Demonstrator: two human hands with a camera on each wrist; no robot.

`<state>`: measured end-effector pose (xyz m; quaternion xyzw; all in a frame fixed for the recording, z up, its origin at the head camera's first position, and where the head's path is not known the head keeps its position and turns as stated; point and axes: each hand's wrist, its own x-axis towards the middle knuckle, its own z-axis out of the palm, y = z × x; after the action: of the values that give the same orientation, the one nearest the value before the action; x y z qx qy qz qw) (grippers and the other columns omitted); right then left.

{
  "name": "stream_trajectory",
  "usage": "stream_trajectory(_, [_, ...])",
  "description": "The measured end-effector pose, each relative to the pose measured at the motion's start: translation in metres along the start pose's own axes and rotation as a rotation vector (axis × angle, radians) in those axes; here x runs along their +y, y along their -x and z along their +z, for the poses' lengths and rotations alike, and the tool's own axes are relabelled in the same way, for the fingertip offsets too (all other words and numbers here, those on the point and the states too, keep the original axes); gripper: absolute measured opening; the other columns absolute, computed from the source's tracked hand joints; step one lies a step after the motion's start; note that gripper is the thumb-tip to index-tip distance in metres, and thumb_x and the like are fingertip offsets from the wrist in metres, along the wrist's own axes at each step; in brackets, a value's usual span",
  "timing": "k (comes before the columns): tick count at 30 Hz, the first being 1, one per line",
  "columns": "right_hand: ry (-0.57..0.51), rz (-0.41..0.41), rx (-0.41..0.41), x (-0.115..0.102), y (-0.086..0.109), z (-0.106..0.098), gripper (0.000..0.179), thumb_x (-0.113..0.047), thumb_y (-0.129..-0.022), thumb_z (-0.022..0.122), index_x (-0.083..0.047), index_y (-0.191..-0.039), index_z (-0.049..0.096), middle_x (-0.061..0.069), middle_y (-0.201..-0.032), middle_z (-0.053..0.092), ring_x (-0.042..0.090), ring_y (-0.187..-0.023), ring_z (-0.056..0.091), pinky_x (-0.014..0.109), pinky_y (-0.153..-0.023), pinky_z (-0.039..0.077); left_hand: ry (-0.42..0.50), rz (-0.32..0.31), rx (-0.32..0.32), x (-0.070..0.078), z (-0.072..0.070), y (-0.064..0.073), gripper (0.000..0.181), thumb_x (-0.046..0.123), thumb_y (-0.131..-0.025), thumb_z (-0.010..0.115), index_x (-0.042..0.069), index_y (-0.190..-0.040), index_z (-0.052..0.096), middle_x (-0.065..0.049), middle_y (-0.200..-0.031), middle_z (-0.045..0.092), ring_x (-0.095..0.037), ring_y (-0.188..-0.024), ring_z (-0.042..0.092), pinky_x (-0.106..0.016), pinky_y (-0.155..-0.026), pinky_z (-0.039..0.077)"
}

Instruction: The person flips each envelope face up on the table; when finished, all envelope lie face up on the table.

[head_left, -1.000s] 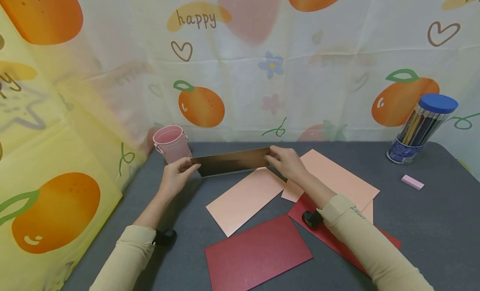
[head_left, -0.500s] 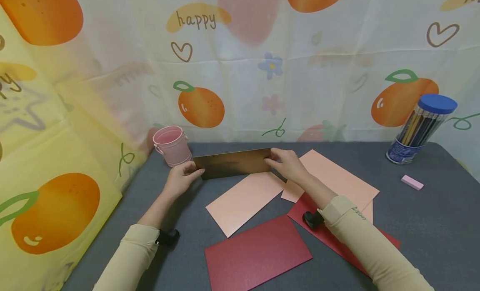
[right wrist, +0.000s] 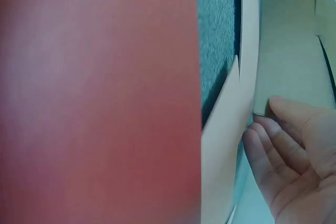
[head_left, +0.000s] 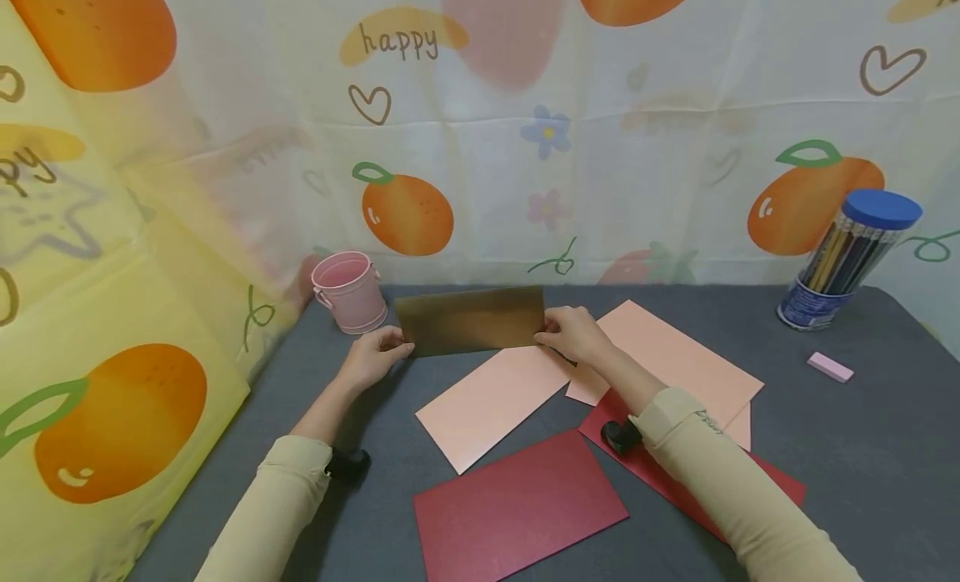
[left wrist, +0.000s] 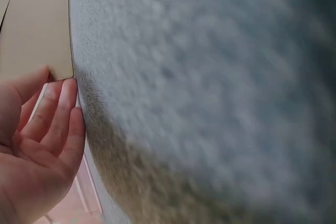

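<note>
A flat brown card [head_left: 472,319] stands nearly upright at the back of the dark table, its broad face towards me. My left hand [head_left: 372,358] pinches its lower left corner between thumb and fingers, which the left wrist view shows close to the tabletop. At the lower right corner, my right hand [head_left: 577,336] pinches it in the same way. In the right wrist view, a slit and a folded edge appear on the card [right wrist: 291,45]. Just in front lies a pale pink sheet [head_left: 491,407], its far end partly behind the card.
A pink bucket [head_left: 349,292] stands behind my left hand. Nearer me lie a dark red rectangle [head_left: 517,503], a red sheet [head_left: 780,478] under my right forearm, and more pink sheets [head_left: 682,365]. An eraser [head_left: 830,367] and a pencil tub [head_left: 847,257] are at right.
The brown card has tipped more upright, so more of its face shows. My left hand has moved slightly right and both hands sit lower along its sides. The loose sheets stay put.
</note>
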<state>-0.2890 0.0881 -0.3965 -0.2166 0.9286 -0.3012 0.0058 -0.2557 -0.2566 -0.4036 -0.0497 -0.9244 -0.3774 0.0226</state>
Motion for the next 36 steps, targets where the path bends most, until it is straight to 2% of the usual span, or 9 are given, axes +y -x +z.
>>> stream_trajectory(4, [-0.044,0.041,0.033,0.000,-0.002,0.002,0.015,-0.018,-0.091,0.069,-0.004,-0.090,0.064,0.010,-0.089,0.070,0.027,-0.085,0.064,0.039,-0.072,0.051,0.093,-0.058,0.029,0.002,0.004,-0.006,0.027,0.011,-0.095,0.063,-0.005,-0.117,0.061,-0.020,-0.105,0.065,-0.031,-0.098,0.063,-0.036,-0.080,0.052])
stream_trajectory(8, [-0.129,0.127,0.051,0.001,-0.007,0.005,0.026,-0.020,-0.092,0.069,0.000,-0.109,0.066,0.008,-0.090,0.070,0.022,-0.081,0.066,0.038,-0.075,0.052,0.242,-0.134,0.081,0.000,0.011,-0.015,0.038,0.004,-0.093,0.064,-0.007,-0.129,0.055,-0.021,-0.106,0.063,-0.027,-0.095,0.066,-0.031,-0.080,0.056])
stream_trajectory(12, [-0.214,0.214,0.064,-0.001,-0.010,0.007,0.039,-0.021,-0.092,0.068,0.002,-0.123,0.060,0.010,-0.094,0.071,0.019,-0.076,0.069,0.037,-0.077,0.054,0.368,-0.202,0.128,0.000,0.017,-0.021,0.042,-0.002,-0.091,0.064,-0.006,-0.131,0.054,-0.020,-0.104,0.063,-0.017,-0.088,0.067,-0.028,-0.080,0.055])
stream_trajectory(15, [-0.236,0.254,0.070,-0.001,-0.013,0.010,0.043,-0.020,-0.092,0.068,0.001,-0.128,0.057,0.011,-0.099,0.071,0.021,-0.079,0.069,0.038,-0.080,0.054,0.406,-0.245,0.165,0.002,0.021,-0.024,0.043,-0.005,-0.089,0.065,-0.006,-0.130,0.056,-0.020,-0.106,0.064,-0.011,-0.083,0.065,-0.027,-0.081,0.055])
stream_trajectory(19, [-0.231,0.276,0.077,-0.001,-0.014,0.012,0.049,-0.019,-0.091,0.069,0.001,-0.133,0.054,0.013,-0.104,0.070,0.028,-0.091,0.066,0.042,-0.086,0.051,0.386,-0.271,0.209,0.005,0.024,-0.026,0.039,-0.004,-0.087,0.067,-0.006,-0.126,0.061,-0.021,-0.110,0.064,-0.010,-0.083,0.063,-0.024,-0.081,0.054])
stream_trajectory(24, [-0.229,0.281,0.100,0.000,-0.013,0.013,0.051,-0.016,-0.090,0.070,0.001,-0.136,0.054,0.015,-0.108,0.068,0.034,-0.108,0.058,0.045,-0.094,0.047,0.299,-0.246,0.230,0.008,0.027,-0.028,0.032,0.002,-0.088,0.069,-0.005,-0.120,0.066,-0.020,-0.110,0.067,-0.022,-0.095,0.064,-0.026,-0.082,0.053])
stream_trajectory(28, [-0.256,0.283,0.114,0.002,-0.012,0.014,0.047,-0.015,-0.091,0.069,0.001,-0.133,0.057,0.016,-0.110,0.067,0.035,-0.112,0.056,0.044,-0.093,0.047,0.205,-0.238,0.242,0.010,0.028,-0.029,0.028,0.008,-0.089,0.070,-0.001,-0.116,0.070,-0.017,-0.109,0.070,-0.027,-0.106,0.062,-0.033,-0.086,0.049])
stream_trajectory(32, [-0.275,0.286,0.117,0.003,-0.012,0.014,0.045,-0.015,-0.091,0.068,0.001,-0.132,0.058,0.016,-0.112,0.067,0.036,-0.116,0.053,0.045,-0.094,0.047,0.179,-0.241,0.257,0.012,0.029,-0.031,0.026,0.009,-0.090,0.069,0.001,-0.114,0.071,-0.017,-0.111,0.070,-0.029,-0.110,0.060,-0.039,-0.092,0.046])
stream_trajectory(36, [-0.281,0.292,0.119,0.004,-0.012,0.015,0.046,-0.015,-0.091,0.069,0.001,-0.132,0.058,0.017,-0.113,0.067,0.037,-0.118,0.052,0.045,-0.097,0.045,0.172,-0.234,0.273,0.013,0.031,-0.033,0.025,0.007,-0.090,0.069,0.000,-0.114,0.071,-0.018,-0.112,0.069,-0.030,-0.110,0.061,-0.040,-0.092,0.047])
